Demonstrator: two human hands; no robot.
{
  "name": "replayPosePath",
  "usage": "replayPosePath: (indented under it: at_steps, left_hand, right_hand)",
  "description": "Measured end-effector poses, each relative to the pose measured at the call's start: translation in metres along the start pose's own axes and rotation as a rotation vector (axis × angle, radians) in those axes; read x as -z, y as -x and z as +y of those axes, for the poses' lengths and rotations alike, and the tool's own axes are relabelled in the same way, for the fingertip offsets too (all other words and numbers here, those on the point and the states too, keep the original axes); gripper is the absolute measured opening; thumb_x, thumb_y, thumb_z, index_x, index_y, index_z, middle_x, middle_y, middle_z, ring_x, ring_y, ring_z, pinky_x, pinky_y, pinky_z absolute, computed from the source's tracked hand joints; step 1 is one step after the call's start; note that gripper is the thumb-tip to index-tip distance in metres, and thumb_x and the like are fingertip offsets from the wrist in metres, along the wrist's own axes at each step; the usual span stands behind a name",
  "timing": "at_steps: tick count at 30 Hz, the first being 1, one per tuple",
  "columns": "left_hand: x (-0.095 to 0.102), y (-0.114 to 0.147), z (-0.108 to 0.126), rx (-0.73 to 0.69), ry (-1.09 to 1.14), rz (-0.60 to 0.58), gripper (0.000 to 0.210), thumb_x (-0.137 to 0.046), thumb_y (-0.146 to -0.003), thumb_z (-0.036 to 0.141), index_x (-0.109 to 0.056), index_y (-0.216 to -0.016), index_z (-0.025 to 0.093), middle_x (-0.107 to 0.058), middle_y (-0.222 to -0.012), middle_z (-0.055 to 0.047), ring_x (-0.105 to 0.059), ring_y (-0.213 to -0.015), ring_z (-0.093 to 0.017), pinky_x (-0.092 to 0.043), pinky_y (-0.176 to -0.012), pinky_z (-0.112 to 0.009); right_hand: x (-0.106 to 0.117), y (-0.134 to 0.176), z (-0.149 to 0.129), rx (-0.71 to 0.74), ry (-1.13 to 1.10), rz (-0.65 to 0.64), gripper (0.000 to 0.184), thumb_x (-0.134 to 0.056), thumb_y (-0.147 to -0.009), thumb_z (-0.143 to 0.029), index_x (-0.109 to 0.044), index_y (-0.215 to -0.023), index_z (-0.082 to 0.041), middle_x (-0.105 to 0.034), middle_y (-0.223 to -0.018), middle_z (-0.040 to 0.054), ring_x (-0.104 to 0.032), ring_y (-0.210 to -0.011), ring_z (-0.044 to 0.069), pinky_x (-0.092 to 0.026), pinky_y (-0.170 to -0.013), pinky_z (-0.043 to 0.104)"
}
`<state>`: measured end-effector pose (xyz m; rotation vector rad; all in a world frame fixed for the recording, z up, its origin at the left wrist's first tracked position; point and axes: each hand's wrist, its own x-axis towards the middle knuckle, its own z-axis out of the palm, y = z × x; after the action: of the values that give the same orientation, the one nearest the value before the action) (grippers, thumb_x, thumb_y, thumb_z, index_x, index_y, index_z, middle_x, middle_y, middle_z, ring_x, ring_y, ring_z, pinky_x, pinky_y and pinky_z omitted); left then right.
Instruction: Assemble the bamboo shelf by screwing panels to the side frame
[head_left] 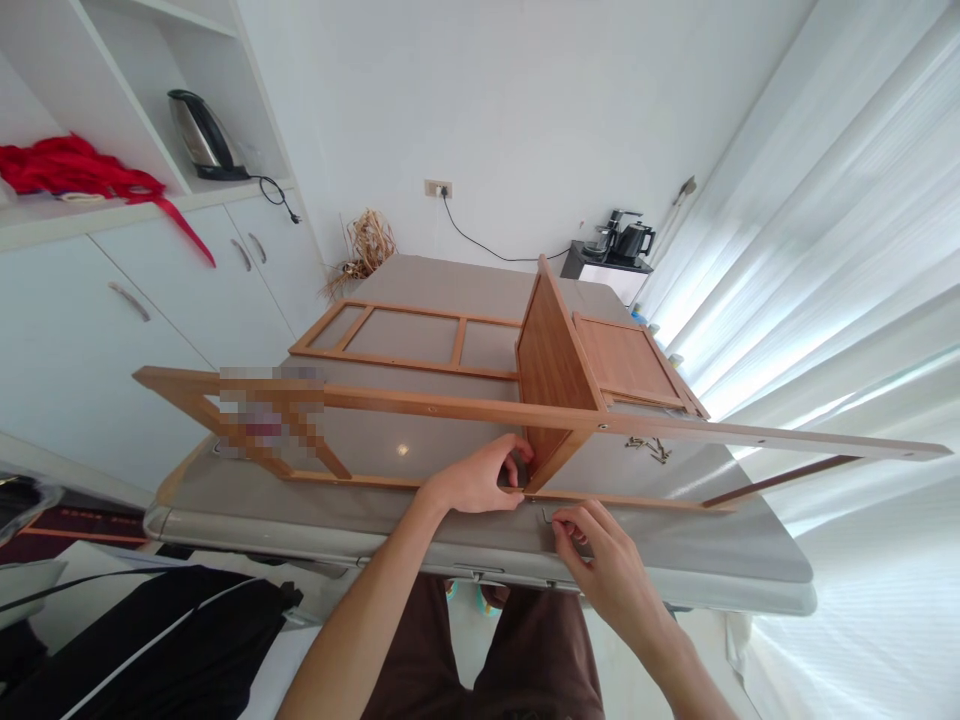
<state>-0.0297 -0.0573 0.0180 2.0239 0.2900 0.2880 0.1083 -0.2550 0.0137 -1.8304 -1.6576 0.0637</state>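
A long wooden side frame [465, 404] stands on edge along the near side of the table. A wooden shelf panel [551, 365] meets it at a right angle and reaches away from me. My left hand [484, 477] is closed around the low joint, fingers against the panel and thumb by the frame's bottom rail. Just right of that joint, my right hand [596, 545] pinches a small L-shaped hex key [545, 516], its bent end pointing toward the rail. The fingers hide part of the key.
A second wooden frame [401, 362] lies flat behind. More wooden panels [637, 362] lie at the right, with several loose screws [651, 446] nearby. The grey table [450, 270] has its front edge close to me. A kettle [206, 135] stands on a left shelf; white curtains [840, 250] hang at right.
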Motion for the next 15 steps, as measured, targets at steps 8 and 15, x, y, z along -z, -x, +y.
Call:
replayPosePath:
  at_steps: [8, 15]
  left_hand:
    - [0.0, 0.0, -0.003, -0.035, -0.011, 0.01, 0.049, -0.069, -0.071, 0.018, -0.048, -0.116, 0.02, -0.06, -0.087, 0.001, -0.06, -0.08, -0.016, -0.048, -0.077, -0.029]
    - [0.0, 0.001, -0.004, -0.049, 0.004, 0.005, 0.049, -0.069, -0.072, 0.017, -0.048, -0.116, 0.02, -0.059, -0.09, 0.0, -0.059, -0.079, -0.015, -0.048, -0.076, -0.029]
  right_hand:
    - [-0.014, -0.005, -0.006, -0.002, 0.055, -0.033, 0.013, -0.05, -0.096, -0.024, -0.061, -0.09, -0.023, -0.059, -0.081, 0.0015, -0.061, -0.073, 0.016, -0.05, -0.066, 0.027]
    - [-0.017, -0.004, -0.013, 0.096, 0.012, -0.068, 0.019, -0.041, -0.101, -0.022, -0.059, -0.1, -0.023, -0.062, -0.089, 0.0043, -0.061, -0.081, 0.017, -0.051, -0.072, 0.03]
